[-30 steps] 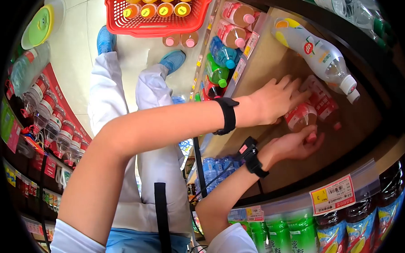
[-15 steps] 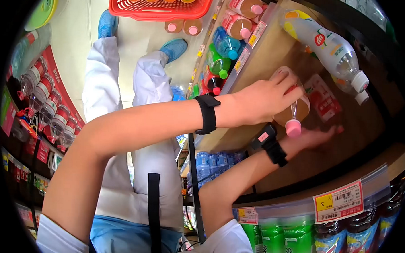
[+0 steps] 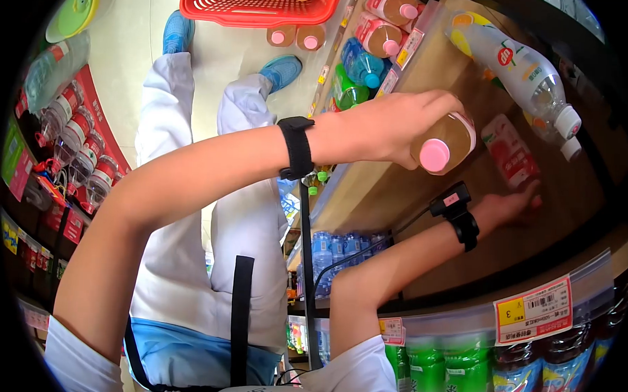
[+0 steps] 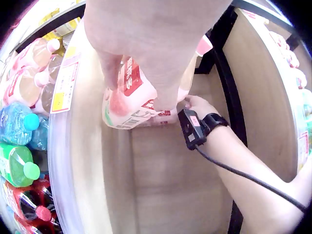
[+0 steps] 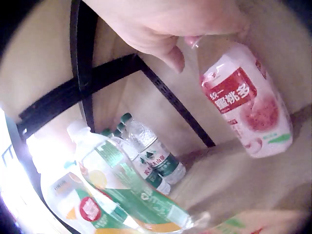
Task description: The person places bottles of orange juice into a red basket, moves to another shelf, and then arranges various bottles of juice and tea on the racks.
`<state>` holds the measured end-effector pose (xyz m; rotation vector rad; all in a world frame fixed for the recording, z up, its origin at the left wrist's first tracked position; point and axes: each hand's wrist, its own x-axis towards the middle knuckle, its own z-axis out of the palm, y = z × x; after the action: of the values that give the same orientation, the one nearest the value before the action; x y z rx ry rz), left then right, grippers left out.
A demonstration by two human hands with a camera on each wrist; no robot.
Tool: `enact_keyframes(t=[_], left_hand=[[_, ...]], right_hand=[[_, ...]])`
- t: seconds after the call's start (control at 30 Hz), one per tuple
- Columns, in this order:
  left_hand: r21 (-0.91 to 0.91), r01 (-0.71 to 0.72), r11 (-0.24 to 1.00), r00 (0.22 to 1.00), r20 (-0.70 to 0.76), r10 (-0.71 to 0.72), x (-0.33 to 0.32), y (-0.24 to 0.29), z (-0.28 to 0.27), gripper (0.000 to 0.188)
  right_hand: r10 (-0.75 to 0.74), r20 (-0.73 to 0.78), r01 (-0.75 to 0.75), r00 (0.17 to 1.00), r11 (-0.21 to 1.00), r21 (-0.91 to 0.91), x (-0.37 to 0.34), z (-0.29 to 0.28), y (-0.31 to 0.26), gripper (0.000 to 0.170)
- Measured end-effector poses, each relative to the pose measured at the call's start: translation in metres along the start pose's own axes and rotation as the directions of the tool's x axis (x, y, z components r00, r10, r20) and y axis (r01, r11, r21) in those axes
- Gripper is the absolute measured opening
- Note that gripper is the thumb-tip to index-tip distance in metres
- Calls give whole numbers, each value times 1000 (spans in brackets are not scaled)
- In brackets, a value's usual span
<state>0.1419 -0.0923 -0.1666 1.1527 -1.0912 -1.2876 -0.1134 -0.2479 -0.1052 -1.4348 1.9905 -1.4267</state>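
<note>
Pink bottle [image 3: 457, 141] clasped in left grip [image 3: 392, 126], second bottle [image 5: 246, 105] at right grip [image 3: 505, 205], hold unclear

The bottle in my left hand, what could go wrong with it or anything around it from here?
It might slip: your left hand holds the bottle by its side, tilted, so loosening your fingers could drop it.

Your right hand is close by the cap end of the second bottle, so a careless push might topple that one.

The cable hangs loosely along your right arm, and could snag.
</note>
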Motion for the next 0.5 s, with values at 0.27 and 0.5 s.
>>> enact_keyframes(t=[0.27,0.5], left_hand=[[-43,181,982,983,6,-181,-19,-1,-21,81],[-63,179,982,980,-77,-183,-49,11,-49,84]], right_hand=[[-363,26,308,932,750,-586,-58,21,-45,32],[-314,58,291,948,777,-559,-159,23,-92,22]])
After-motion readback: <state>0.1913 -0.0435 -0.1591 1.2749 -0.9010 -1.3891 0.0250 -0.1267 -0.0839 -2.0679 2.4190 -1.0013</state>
